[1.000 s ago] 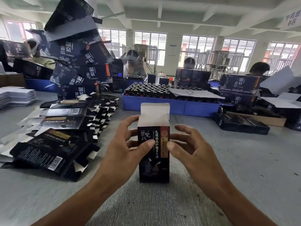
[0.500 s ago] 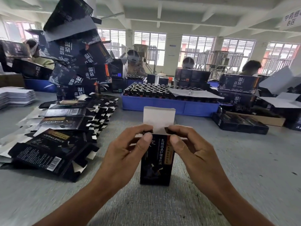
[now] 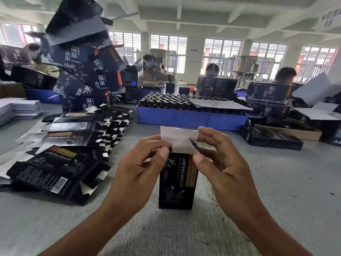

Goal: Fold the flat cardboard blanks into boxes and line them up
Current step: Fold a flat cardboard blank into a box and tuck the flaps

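A small black box (image 3: pixel 177 183) with white and red lettering stands upright on the grey table (image 3: pixel 276 182) in front of me. Its white top flap (image 3: pixel 178 139) sticks up, open. My left hand (image 3: pixel 140 169) pinches the box's upper left corner with thumb and fingers. My right hand (image 3: pixel 219 163) pinches the upper right corner, its fingers curled over the flap's right edge and a small side tab. A spread pile of flat black blanks (image 3: pixel 62 150) lies to the left.
A tall leaning stack of bigger dark cartons (image 3: pixel 83 67) rises behind the blanks. A blue tray of dark bottles (image 3: pixel 190 118) stands behind the box. Flat black boxes (image 3: pixel 271 137) lie right. White sheets (image 3: pixel 18 109) are stacked far left. Several people sit across the table.
Both hands have moved from the box's sides up to its top corners. The box has sunk lower in view, and the fingers now work at the open top flap.
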`<state>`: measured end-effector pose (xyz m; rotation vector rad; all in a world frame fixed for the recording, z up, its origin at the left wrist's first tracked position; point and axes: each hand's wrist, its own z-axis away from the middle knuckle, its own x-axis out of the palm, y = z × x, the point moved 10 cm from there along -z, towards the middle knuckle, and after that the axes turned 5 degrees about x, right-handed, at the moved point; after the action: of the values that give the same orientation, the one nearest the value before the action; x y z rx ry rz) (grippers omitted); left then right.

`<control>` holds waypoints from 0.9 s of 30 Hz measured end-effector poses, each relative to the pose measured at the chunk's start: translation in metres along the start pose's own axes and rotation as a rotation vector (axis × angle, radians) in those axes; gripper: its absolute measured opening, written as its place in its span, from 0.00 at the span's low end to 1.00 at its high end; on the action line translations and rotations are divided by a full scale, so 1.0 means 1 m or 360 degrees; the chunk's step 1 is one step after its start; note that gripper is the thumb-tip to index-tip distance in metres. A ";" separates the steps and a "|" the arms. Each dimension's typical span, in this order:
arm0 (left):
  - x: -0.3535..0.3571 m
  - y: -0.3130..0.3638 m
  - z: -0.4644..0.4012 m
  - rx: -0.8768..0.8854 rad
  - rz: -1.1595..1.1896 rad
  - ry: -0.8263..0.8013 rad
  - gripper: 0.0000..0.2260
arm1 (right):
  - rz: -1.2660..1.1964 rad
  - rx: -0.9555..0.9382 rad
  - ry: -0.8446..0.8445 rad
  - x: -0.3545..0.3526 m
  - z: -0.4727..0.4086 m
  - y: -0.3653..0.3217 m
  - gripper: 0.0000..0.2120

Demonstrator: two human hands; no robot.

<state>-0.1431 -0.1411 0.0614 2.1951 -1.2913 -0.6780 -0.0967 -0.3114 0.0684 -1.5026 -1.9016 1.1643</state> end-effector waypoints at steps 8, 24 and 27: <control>0.002 0.000 0.001 -0.0012 -0.0003 -0.0030 0.10 | -0.0107 0.0019 -0.0007 0.000 -0.001 -0.003 0.10; 0.000 -0.002 0.004 -0.0116 0.0309 0.0104 0.12 | -0.0102 0.0064 0.0169 -0.010 -0.003 -0.001 0.03; 0.000 -0.002 0.004 -0.0133 0.0267 0.0087 0.15 | -0.0073 0.0056 0.0163 -0.010 -0.003 -0.001 0.06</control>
<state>-0.1441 -0.1404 0.0572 1.9987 -1.3753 -0.5916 -0.0917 -0.3195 0.0723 -1.4639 -1.8287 1.0745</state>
